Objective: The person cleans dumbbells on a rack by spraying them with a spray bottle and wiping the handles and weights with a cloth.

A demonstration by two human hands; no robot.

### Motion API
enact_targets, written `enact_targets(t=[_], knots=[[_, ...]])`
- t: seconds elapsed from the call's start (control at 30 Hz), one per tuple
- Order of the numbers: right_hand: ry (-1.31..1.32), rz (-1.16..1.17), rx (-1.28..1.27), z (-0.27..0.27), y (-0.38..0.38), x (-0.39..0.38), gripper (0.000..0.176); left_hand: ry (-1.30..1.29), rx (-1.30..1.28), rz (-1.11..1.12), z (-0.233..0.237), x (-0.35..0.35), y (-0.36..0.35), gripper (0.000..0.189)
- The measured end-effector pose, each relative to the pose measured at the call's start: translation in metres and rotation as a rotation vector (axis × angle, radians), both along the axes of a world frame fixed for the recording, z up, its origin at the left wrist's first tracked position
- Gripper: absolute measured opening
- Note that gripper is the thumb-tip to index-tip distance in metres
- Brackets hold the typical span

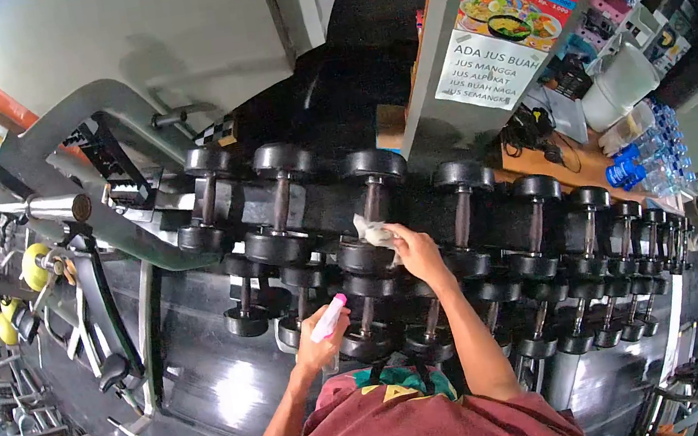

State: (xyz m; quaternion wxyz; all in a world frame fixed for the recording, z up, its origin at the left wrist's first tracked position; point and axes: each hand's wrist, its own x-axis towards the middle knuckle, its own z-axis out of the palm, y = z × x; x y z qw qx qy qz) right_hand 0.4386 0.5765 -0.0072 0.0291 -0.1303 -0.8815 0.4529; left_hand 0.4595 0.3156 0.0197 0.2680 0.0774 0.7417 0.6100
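Note:
My left hand [315, 349] is closed around a white spray bottle [327, 321] with a pink top, held above the lower row of dumbbells. In my right hand [418, 253] is a crumpled white cloth [373, 231]. The cloth rests against a black dumbbell [373, 165] on the upper row, where its handle meets the near head. My fingers and the cloth cover part of that head. Another dumbbell [464, 209] lies just to the right of my right hand, and one more [281, 203] lies to the left.
The two-tier rack of dumbbells [535, 225] stretches away to the right. A grey weight machine [101, 120] stands at the left. Behind the rack are a pillar with a menu poster [508, 10] and a wooden counter [543, 173] with water bottles [655, 160].

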Motion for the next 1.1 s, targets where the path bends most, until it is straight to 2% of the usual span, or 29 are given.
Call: enact_targets(t=[0.13, 0.2, 0.33, 0.4, 0.53, 0.6, 0.63, 0.67, 0.7, 0.73, 0.77, 0.87, 0.93, 1.0, 1.07, 1.1], knots=[[0.097, -0.102, -0.103, -0.027, 0.026, 0.028, 0.031, -0.073, -0.006, 0.093, 0.013, 0.003, 0.009, 0.014], [0.082, -0.118, -0.193, -0.015, 0.031, 0.043, 0.032, -0.064, 0.071, 0.208, 0.025, 0.003, 0.018, 0.016], [0.135, -0.332, -0.367, -0.021, 0.035, 0.075, 0.030, -0.047, -0.059, 0.103, 0.018, 0.005, 0.018, 0.015], [0.078, -0.437, -0.366, -0.016, 0.038, 0.095, 0.033, -0.045, -0.078, 0.100, 0.022, 0.006, 0.016, 0.015], [0.189, -0.511, -0.395, -0.018, 0.040, 0.127, 0.034, -0.049, -0.115, 0.017, 0.023, 0.001, 0.008, 0.014], [0.183, -0.713, -0.399, -0.022, 0.033, 0.135, 0.034, -0.050, -0.095, 0.013, 0.023, -0.004, 0.006, 0.013], [0.206, -0.702, -0.439, -0.014, 0.026, 0.137, 0.036, -0.057, -0.120, -0.013, 0.024, -0.007, 0.005, 0.013], [0.208, -0.712, -0.432, -0.017, 0.019, 0.136, 0.036, -0.066, -0.143, -0.038, 0.023, -0.008, 0.002, 0.013], [0.182, -0.789, -0.321, -0.024, 0.011, 0.133, 0.035, 0.071, -0.086, -0.043, 0.006, -0.009, -0.001, 0.016], [0.154, -0.862, -0.209, -0.029, 0.003, 0.129, 0.035, 0.068, -0.077, -0.050, 0.007, -0.009, -0.004, 0.016], [0.276, -0.830, -0.272, -0.025, -0.005, 0.120, 0.035, 0.088, -0.065, -0.044, 0.009, -0.010, -0.006, 0.016], [0.366, -0.857, -0.080, -0.028, -0.046, 0.084, 0.030, 0.110, -0.022, -0.044, 0.009, -0.011, -0.016, 0.016], [0.382, -0.624, -0.040, -0.048, -0.069, 0.058, 0.028, 0.113, 0.005, -0.045, 0.013, -0.011, -0.024, 0.016], [0.486, -0.171, 0.479, -0.027, -0.090, 0.022, 0.028, 0.113, -0.039, -0.073, 0.022, -0.008, -0.034, 0.016], [0.478, 0.109, 0.671, -0.025, -0.106, 0.000, 0.028, 0.118, -0.037, -0.068, 0.017, -0.006, -0.047, 0.017], [0.487, 0.112, 0.671, -0.023, -0.109, -0.006, 0.028, 0.095, -0.074, -0.058, 0.014, -0.006, -0.053, 0.017]])
